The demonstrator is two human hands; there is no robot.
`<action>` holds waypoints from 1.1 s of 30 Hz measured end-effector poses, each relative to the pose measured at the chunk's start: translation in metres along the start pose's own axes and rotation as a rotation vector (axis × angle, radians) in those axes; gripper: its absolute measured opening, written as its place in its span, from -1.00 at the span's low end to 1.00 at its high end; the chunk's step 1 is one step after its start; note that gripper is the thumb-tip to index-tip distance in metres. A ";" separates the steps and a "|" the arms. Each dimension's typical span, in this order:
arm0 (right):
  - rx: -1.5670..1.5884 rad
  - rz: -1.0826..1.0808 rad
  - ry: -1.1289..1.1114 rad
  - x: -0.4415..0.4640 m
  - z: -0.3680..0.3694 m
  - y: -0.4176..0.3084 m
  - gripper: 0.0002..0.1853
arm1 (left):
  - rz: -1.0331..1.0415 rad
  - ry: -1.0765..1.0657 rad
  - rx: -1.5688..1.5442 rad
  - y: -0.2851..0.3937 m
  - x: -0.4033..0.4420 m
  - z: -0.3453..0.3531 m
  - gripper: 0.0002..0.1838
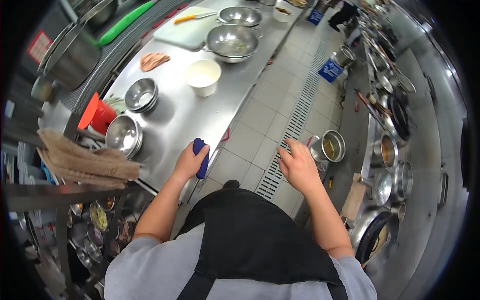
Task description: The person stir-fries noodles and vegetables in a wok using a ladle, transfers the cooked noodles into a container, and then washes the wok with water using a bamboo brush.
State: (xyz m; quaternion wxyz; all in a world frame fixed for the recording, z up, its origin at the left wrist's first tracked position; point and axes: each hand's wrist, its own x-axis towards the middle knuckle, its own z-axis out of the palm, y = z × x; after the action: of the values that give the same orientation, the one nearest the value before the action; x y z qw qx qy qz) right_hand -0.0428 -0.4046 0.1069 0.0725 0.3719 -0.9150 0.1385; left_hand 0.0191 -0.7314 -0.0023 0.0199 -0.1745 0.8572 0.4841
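Note:
My left hand (189,161) is closed round a folded dark blue cloth (202,159) at the edge of the steel counter (172,120). Over the floor, my right hand (298,164) hangs with bent fingers, the thumb a little apart from them, and nothing shows in it. Beyond my left hand, a white tub (203,77) stands on the counter. Stacked steel bowls (122,134) are to its left, with a second stack (141,94) behind them.
A white cutting board (182,32) bears an orange-handled knife (192,18). Steel strainers (232,41) stand beside it. A brown towel (82,157) hangs at left. A steel pot (332,146) is right of my right hand. Pans line the right counter. A person (342,14) stands far off.

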 end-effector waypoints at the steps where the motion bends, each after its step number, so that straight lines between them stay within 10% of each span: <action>1: -0.042 -0.018 0.010 0.001 0.006 -0.001 -0.63 | 0.004 0.049 0.146 -0.005 -0.008 -0.005 -0.38; 9: -0.105 -0.020 -0.161 0.013 0.015 -0.019 -0.25 | 0.098 0.265 0.563 -0.050 -0.056 0.003 -0.53; 21: -0.015 -0.213 -0.016 -0.007 -0.003 -0.001 -0.66 | 0.104 0.532 0.496 -0.059 -0.053 0.025 -0.56; 33: 0.021 0.257 -1.089 -0.170 0.091 0.089 -0.53 | -0.007 0.570 0.502 -0.052 -0.059 0.026 -0.57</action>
State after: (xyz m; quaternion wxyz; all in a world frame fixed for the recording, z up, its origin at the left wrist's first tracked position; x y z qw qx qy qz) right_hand 0.0131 -0.2589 -0.0373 -0.4317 0.2758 -0.8569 -0.0569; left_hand 0.0880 -0.7175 -0.0472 -0.1754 -0.2948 0.9197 0.1908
